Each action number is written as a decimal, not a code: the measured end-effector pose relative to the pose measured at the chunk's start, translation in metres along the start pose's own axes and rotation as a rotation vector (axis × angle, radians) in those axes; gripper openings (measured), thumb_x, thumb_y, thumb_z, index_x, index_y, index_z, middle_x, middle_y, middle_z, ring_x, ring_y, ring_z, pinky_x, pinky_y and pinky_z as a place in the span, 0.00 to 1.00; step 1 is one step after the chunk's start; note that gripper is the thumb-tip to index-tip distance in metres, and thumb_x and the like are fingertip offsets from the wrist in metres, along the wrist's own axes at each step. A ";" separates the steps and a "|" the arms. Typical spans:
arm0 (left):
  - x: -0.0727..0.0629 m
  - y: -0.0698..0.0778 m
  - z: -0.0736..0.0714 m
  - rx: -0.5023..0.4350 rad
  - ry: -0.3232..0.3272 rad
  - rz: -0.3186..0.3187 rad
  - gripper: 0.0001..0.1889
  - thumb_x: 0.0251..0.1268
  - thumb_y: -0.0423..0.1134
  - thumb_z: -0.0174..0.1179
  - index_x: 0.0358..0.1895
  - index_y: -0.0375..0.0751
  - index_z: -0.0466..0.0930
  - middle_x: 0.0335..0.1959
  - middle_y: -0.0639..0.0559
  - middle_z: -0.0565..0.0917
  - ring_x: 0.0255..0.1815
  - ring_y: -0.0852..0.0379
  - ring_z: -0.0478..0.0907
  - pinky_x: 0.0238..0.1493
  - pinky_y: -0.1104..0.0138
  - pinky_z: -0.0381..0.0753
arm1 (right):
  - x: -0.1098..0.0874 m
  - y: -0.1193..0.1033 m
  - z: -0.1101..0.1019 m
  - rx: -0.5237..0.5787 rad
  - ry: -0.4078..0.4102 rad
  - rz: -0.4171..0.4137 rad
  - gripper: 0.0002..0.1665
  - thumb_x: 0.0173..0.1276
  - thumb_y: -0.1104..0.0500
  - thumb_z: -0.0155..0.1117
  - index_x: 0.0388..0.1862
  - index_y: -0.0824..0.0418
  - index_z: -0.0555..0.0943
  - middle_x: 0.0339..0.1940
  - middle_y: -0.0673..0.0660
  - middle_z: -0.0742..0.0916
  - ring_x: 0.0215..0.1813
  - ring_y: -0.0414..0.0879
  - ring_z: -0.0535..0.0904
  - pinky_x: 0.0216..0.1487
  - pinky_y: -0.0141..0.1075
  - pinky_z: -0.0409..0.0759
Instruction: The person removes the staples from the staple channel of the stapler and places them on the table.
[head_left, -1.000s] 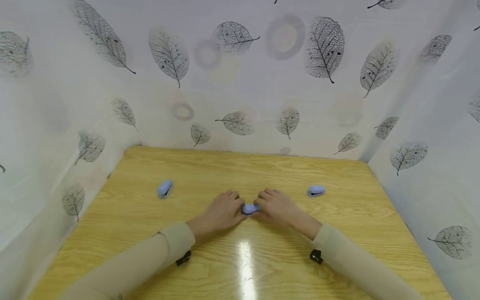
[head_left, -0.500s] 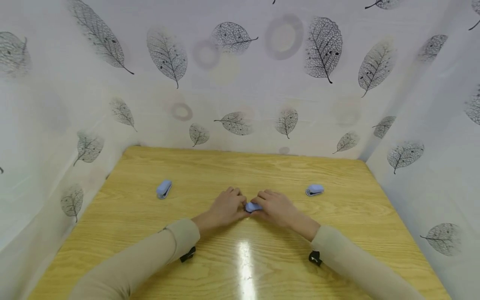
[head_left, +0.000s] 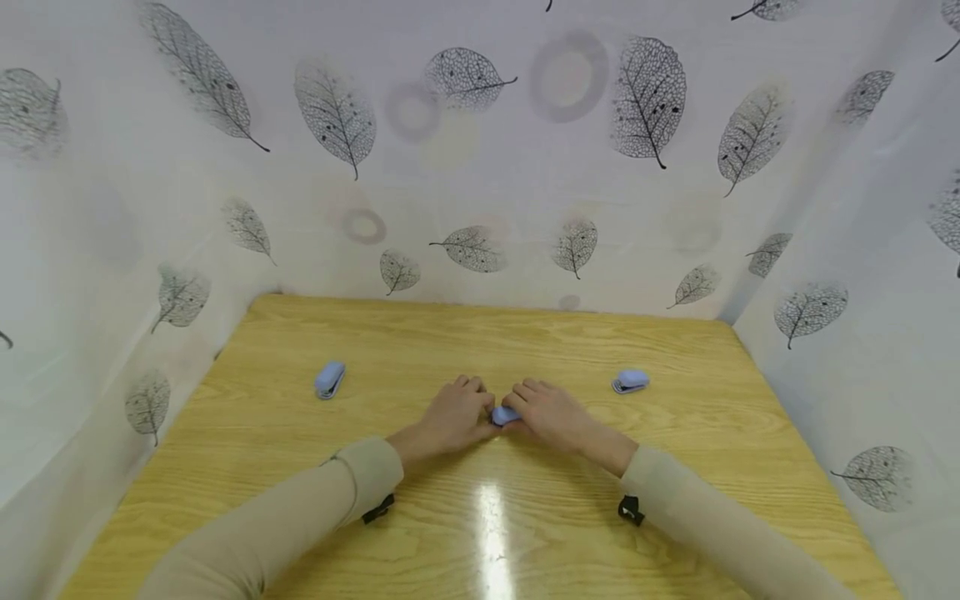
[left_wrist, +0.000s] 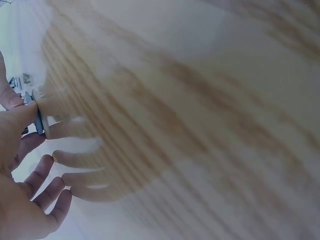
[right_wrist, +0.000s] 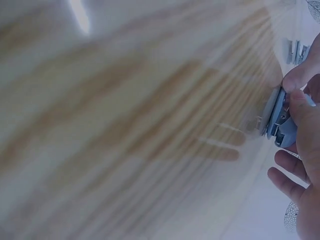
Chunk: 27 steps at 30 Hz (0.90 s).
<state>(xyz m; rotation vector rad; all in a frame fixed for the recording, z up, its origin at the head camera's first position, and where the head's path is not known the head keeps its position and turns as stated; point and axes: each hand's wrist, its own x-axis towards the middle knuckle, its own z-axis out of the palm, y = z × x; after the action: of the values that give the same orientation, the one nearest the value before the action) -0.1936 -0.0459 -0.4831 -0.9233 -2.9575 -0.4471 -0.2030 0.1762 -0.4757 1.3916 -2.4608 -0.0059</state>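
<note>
A small blue stapler (head_left: 506, 415) is held between both hands at the middle of the wooden table. My left hand (head_left: 456, 415) pinches one end with thumb and index finger, while the other fingers spread loosely in the left wrist view. From the other side my right hand (head_left: 553, 417) grips it, its thumb over the metal works in the right wrist view. The stapler (right_wrist: 278, 117) looks partly hidden by fingers there, its base toward the table. A second blue stapler (head_left: 330, 379) lies to the left, and a third blue stapler (head_left: 631, 381) to the right.
The glossy wooden table (head_left: 420, 342) reflects a bright light streak near its front. Leaf-patterned white sheeting (head_left: 480, 175) encloses the back and both sides. Dark straps (head_left: 378, 508) show beneath the beige cuffs.
My left hand has shifted slightly right, and the held stapler has turned a little and moved slightly right. My right hand stays nearly in place. The other two staplers rest unmoved.
</note>
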 end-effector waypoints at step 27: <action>-0.006 0.013 -0.001 -0.017 -0.011 -0.028 0.15 0.67 0.56 0.72 0.41 0.48 0.86 0.51 0.48 0.84 0.52 0.48 0.78 0.52 0.52 0.83 | -0.015 0.008 0.002 0.226 0.045 0.014 0.18 0.71 0.53 0.72 0.52 0.61 0.78 0.40 0.51 0.84 0.38 0.40 0.77 0.37 0.30 0.80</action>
<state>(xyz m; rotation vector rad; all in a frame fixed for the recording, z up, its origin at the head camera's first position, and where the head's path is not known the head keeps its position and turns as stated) -0.1813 -0.0392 -0.4789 -0.8906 -2.9849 -0.4697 -0.2033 0.1930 -0.4806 1.4448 -2.4956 0.3123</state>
